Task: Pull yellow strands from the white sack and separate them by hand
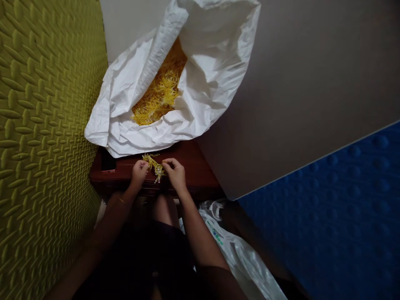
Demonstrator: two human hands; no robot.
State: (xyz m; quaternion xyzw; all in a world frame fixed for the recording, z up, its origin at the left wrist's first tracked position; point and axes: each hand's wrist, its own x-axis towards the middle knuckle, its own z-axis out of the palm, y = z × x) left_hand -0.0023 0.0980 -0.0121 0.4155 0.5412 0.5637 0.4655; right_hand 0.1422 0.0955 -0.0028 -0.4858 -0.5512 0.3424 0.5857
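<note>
Left hand (139, 171), right hand (176, 172) pinching yellow strands (158, 170), white sack (218, 68) beyond

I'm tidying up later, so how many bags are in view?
2: a white sack holding yellow strands, at the top; a pale plastic bag, lower down, right of centre. Others may be hidden.

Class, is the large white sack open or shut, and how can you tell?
Open: the white sack has a gaping mouth, with yellow strands visible inside.
</note>
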